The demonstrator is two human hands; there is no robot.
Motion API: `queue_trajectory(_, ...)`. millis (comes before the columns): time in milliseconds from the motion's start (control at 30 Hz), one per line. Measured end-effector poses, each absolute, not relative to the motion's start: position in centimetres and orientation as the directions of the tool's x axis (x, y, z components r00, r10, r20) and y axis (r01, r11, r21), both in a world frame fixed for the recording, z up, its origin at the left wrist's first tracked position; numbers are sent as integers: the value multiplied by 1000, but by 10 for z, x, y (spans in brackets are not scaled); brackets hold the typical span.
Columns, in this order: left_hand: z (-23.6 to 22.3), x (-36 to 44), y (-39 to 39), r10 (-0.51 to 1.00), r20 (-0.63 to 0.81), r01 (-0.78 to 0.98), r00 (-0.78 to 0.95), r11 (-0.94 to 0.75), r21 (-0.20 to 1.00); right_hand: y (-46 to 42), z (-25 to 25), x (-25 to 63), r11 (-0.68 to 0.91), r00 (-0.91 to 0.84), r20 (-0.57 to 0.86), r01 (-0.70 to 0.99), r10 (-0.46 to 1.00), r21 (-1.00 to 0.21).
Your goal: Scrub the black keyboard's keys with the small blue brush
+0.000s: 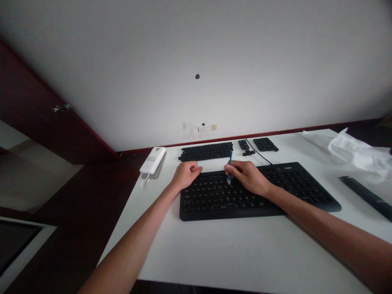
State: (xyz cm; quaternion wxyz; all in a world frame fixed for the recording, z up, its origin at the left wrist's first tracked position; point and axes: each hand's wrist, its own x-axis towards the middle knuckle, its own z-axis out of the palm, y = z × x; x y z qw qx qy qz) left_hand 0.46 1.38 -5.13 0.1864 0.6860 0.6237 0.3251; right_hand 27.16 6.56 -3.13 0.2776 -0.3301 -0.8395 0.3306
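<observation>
A black keyboard base [241,210], its keycaps off across the left part, lies on the white table. My right hand [249,176] pinches the blue handle of a small brush [230,161], and the pale bristle end points down onto the bare key switches. At the base's far left corner rests my left hand [186,173], fingers curled into a loose fist and thumb along the edge. Behind the base sit rows of removed black keycaps [206,151], with a smaller keycap block [265,144] to the right and several loose keycaps [248,152] between them.
A white power bank [154,160] with a short cable lies at the table's left edge. To the right are a crumpled white plastic bag [352,149] and a long black strip [367,197]. The keyboard's cable [259,152] runs toward the wall [147,73].
</observation>
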Motion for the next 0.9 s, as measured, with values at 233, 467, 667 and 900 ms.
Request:
queue_trajectory(233, -52, 5, 14, 975, 220, 734, 13, -159, 660, 66, -32, 272, 580, -653, 244, 365, 717, -728)
queue_trajectory(467, -51, 5, 13, 975, 221, 733, 12, -160, 662, 67, -32, 272, 570, -636, 250, 365, 730, -736)
queue_trajectory(667, -51, 5, 13, 977, 215, 733, 7, -151, 663, 65, -30, 272, 592, -643, 267, 363, 718, -720)
queue_trajectory(900, -52, 5, 14, 976, 219, 728, 12, -159, 666, 65, -30, 272, 595, -654, 253, 374, 713, -712)
